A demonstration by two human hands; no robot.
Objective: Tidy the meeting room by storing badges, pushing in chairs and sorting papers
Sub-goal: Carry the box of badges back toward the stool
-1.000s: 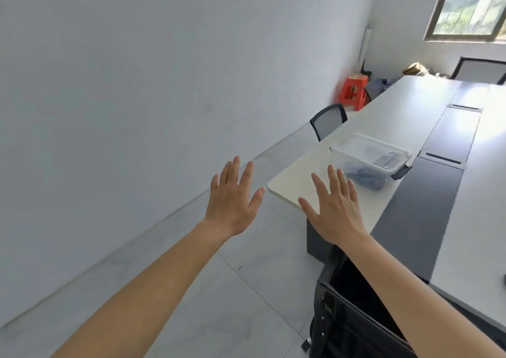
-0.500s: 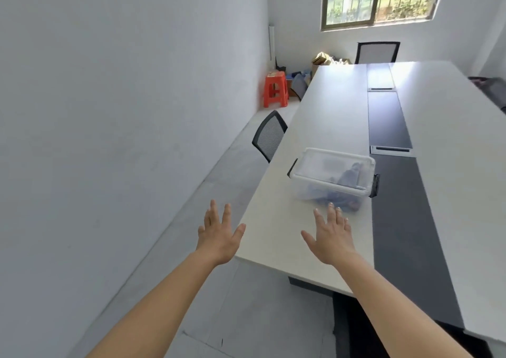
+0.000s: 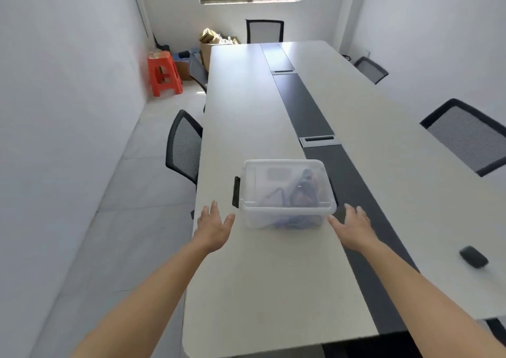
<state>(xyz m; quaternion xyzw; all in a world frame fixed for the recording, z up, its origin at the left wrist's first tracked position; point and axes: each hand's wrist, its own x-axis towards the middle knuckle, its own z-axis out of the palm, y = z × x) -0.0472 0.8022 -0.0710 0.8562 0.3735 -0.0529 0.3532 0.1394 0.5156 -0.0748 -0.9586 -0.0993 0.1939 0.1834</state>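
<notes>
Left grip and right grip both spread open, holding nothing, just beside either end of the clear lidded box on the counter; contact unclear. Contents blurred through the plastic: bluish straps, can't confirm badges. Small dark object at right unidentifiable. Mesh chair seat hidden.

**No legible writing in view**

We can read no words, numbers or brand marks anywhere. The clear lidded box, toward the near end of the table, shows a greyish rectangular patch at its lid, too blurred for us to make out. The cardboard cartons beyond the table's far-left corner show us no legible print.
</notes>
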